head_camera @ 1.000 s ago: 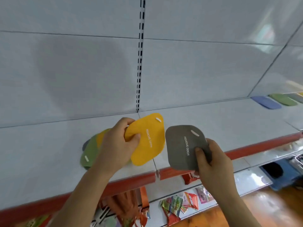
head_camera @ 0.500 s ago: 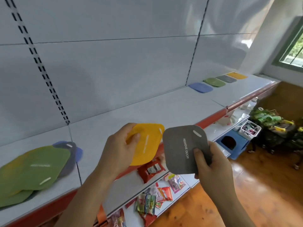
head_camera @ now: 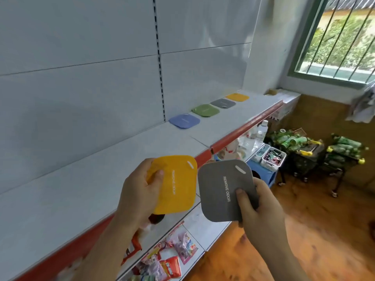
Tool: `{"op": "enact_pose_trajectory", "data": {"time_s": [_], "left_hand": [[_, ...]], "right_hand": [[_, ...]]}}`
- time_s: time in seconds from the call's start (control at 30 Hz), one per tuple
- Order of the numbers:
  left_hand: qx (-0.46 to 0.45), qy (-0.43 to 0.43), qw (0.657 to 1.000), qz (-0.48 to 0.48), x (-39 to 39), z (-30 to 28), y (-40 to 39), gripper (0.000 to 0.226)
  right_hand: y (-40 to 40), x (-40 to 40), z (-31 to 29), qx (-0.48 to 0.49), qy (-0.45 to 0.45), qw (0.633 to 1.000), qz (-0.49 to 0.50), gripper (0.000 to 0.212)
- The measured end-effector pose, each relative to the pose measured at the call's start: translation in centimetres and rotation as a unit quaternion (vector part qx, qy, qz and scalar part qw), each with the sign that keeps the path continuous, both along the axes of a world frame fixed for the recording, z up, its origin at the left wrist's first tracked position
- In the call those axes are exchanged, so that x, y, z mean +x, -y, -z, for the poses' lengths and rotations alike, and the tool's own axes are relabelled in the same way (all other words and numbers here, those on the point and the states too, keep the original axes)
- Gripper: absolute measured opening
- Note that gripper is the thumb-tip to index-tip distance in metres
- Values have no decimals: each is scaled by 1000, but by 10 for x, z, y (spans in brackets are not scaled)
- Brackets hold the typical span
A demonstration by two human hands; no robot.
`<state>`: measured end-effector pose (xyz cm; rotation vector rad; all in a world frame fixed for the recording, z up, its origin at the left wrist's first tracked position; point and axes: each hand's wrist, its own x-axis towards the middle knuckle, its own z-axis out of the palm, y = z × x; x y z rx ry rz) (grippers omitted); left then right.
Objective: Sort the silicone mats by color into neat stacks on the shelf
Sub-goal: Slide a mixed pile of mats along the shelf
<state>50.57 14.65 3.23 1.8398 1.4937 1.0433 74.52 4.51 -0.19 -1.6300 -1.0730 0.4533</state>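
Since the earlier frame the view has swung right along the long white metal shelf [head_camera: 85, 179], so the mixed pile of mats at its left end is out of sight and the four sorted mats at its far right end, beside the green-framed barred window [head_camera: 343, 39], now sit closer and fuller in view. Both hands remain raised side by side before the shelf's red front edge [head_camera: 239, 130], each forearm reaching up from below.

At that far right end four rounded-square silicone mats lie flat in a row along the back edge, slightly apart: a blue mat [head_camera: 184, 121], a green mat [head_camera: 205, 110], a grey mat [head_camera: 222, 103] and a yellow mat [head_camera: 237, 97] nearest the corner.

In the air, the right hand [head_camera: 261, 216] pinches a held grey mat [head_camera: 224, 189] printed "REMOVE ODOR", thumb on its face and fingers curled behind its lower right corner. The left hand [head_camera: 138, 191] clamps a held yellow mat [head_camera: 178, 185] the same way at its left edge. Their edges nearly meet.

Below, snack packets [head_camera: 170, 264] lie on a lower shelf.
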Motion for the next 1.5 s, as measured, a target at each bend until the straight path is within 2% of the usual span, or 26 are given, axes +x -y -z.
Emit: {"op": "enact_pose_trajectory", "data": {"time_s": [0.37, 0.47, 0.57, 0.8, 0.97, 1.23, 1.33, 1.5], "left_hand": [[-27, 61, 998, 12, 139, 20, -128, 26], [-34, 77, 996, 17, 176, 17, -170, 35], [-44, 73, 996, 23, 211, 16, -208, 43], [-61, 58, 996, 28, 277, 17, -274, 39], [-56, 50, 997, -20, 328, 19, -317, 44], [-59, 44, 987, -143, 393, 18, -363, 32], [-70, 41, 977, -198, 391, 21, -377, 33], [-54, 59, 963, -259, 377, 17, -407, 25]], "right_hand": [[-110, 127, 12, -31, 16, 999, 24, 19], [-144, 160, 1, -27, 26, 999, 32, 21], [-178, 194, -5, -22, 24, 998, 46, 19], [-249, 262, 2, -13, -5, 999, 38, 20], [-317, 325, 13, -14, -6, 1000, -1, 17], [-442, 417, 16, -46, 18, 992, -115, 13], [-491, 421, 15, -57, 36, 986, -151, 13], [-566, 397, 17, -93, 4, 973, -213, 14]]}}
